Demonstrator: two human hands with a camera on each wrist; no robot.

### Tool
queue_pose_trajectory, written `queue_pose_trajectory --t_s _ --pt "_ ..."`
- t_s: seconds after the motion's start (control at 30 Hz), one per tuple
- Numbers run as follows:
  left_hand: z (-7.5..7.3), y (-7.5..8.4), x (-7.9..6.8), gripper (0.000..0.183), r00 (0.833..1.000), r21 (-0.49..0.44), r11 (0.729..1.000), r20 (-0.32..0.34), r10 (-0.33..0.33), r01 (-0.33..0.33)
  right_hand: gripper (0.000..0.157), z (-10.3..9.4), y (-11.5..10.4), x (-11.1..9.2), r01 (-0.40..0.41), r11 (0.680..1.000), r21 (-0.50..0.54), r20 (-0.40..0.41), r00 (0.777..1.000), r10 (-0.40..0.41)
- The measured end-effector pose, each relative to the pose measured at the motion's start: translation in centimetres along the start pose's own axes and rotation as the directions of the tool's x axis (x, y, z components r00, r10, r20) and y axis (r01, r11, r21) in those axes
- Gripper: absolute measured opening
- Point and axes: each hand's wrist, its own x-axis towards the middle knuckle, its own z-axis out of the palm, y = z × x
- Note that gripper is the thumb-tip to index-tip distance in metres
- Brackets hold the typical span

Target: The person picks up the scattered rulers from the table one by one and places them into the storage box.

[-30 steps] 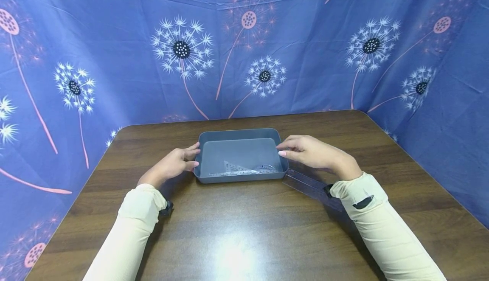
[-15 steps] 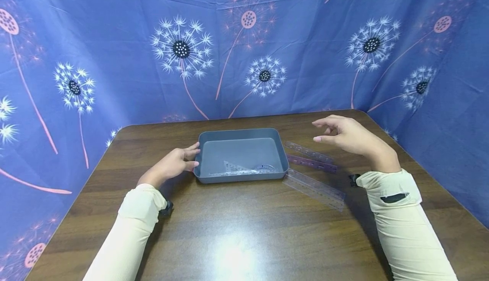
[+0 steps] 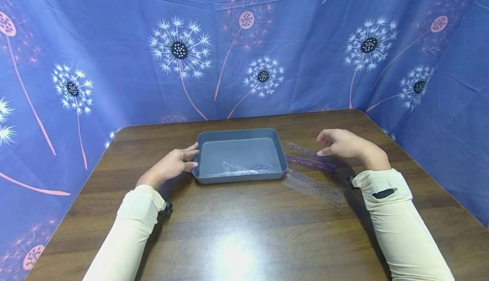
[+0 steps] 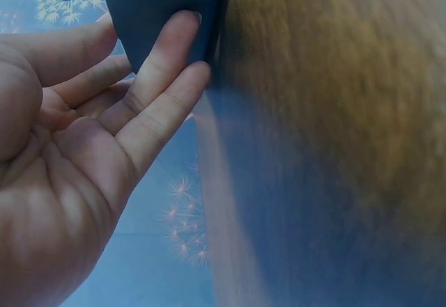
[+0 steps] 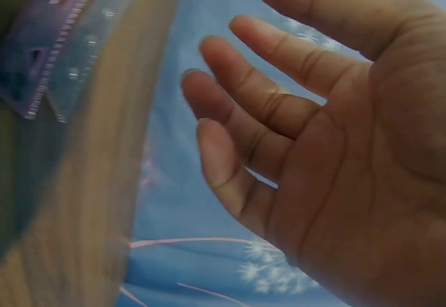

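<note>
A grey rectangular tray (image 3: 240, 134) stands on the table, with a clear set square (image 3: 230, 168), a clear protractor (image 3: 264, 167) and a clear straight strip along its near wall. My left hand (image 3: 170, 165) touches the tray's left end with extended fingers; in the left wrist view its fingertips rest on the outer wall (image 4: 150, 1). To the tray's right lie a narrow clear ruler (image 3: 299, 149), a purple ruler (image 3: 310, 163) and wider clear ruler-like pieces (image 3: 315, 187). My right hand (image 3: 345, 145), fingers loosely bent and holding nothing, hovers near the narrow clear ruler's right end.
The brown wooden table (image 3: 191, 234) has a bright glare spot near its front. A blue curtain (image 3: 317, 60) with a dandelion pattern hangs behind the table and along both sides.
My right hand has left the tray's right rim, moved right, then dropped lower toward the rulers. My left hand and the tray stay put.
</note>
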Motion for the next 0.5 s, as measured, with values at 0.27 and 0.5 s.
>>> queue_pose_trajectory --t_s 0.27,0.5 --pt "-0.1 0.0 -0.1 0.054 1.0 0.01 1.0 -0.007 0.008 -0.008 0.034 1.9 0.7 1.3 -0.038 0.999 0.008 0.106 0.994 0.037" --pt "-0.2 0.0 -0.1 0.054 1.0 0.014 1.0 -0.008 0.01 -0.01 0.032 3.1 0.6 1.6 -0.07 0.997 -0.021 0.163 0.984 0.073"
